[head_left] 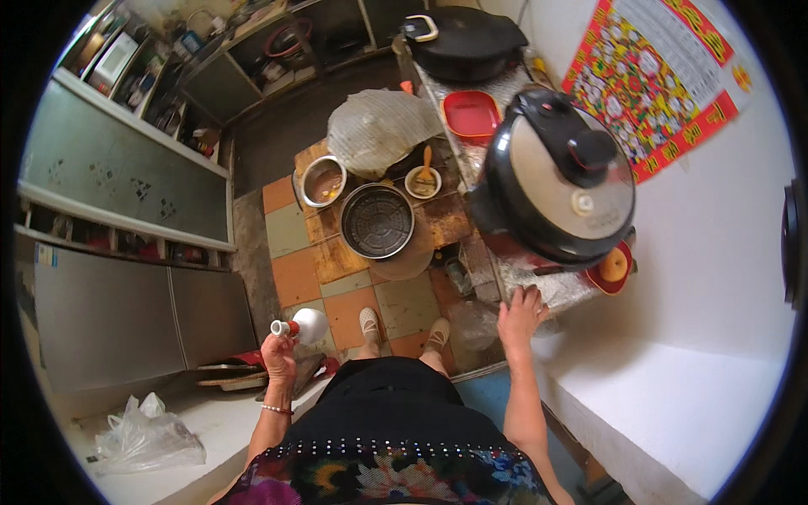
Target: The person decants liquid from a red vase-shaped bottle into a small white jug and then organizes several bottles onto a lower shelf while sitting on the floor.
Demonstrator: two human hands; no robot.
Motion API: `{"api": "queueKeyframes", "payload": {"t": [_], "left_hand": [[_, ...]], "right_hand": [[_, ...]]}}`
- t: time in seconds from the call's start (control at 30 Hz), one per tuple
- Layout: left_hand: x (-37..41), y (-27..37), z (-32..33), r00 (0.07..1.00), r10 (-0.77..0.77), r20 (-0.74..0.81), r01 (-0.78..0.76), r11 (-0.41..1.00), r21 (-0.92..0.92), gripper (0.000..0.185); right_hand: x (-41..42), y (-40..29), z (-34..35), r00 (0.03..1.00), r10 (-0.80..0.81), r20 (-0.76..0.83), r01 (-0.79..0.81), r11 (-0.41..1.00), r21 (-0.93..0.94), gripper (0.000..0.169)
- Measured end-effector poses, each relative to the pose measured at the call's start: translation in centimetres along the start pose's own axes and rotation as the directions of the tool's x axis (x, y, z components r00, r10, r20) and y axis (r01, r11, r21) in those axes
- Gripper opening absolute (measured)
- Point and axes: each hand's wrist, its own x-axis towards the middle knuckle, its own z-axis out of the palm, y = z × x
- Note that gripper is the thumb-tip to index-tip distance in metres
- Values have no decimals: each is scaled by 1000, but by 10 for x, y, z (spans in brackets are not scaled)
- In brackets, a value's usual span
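Note:
My left hand [279, 360] grips a white bottle-like container [310, 326] by its red-banded neck [290, 328]. Its round white mouth points to the left, and I cannot tell what is inside. My right hand [522, 319] is at the front edge of the foil-covered counter [555, 287], fingers apart and holding nothing. Just beyond it stands a large electric pressure cooker [565, 177] with its lid on. To that hand's right, a red bowl [622, 281] holds a round yellowish item [613, 265].
A low wooden table [341, 255] bears a dark round pan [377, 221], a metal bowl of brown liquid [324, 182], a small bowl with a brush [424, 182] and a domed cover [379, 129]. Farther back are a red tray [471, 113] and a lidded black pan [464, 41]. Plastic bags [148, 435] lie left.

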Motion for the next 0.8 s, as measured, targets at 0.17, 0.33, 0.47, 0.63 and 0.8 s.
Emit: {"api": "queueKeyframes", "payload": {"t": [0.17,0.33,0.47,0.63,0.8], "left_hand": [[26,-6,-57,999,-7,-40,7,1000,11,9],[59,12,-86,993,0,-116,10,996,91,6],[91,20,-124,991,-24,-133,36,995,92,14],[137,24,-171,994,-10,-113,24,992,126,17],[156,46,-180,989,-15,-148,38,987,155,19]], "right_hand": [[0,-6,14,997,6,-71,-15,992,-125,51],[-1,-23,11,991,-2,-137,-27,978,-207,42],[-9,-71,38,967,-106,-233,107,994,-10,34],[-3,-161,138,950,79,301,-251,766,592,26],[47,-236,207,507,294,810,-862,173,477,38]]}}
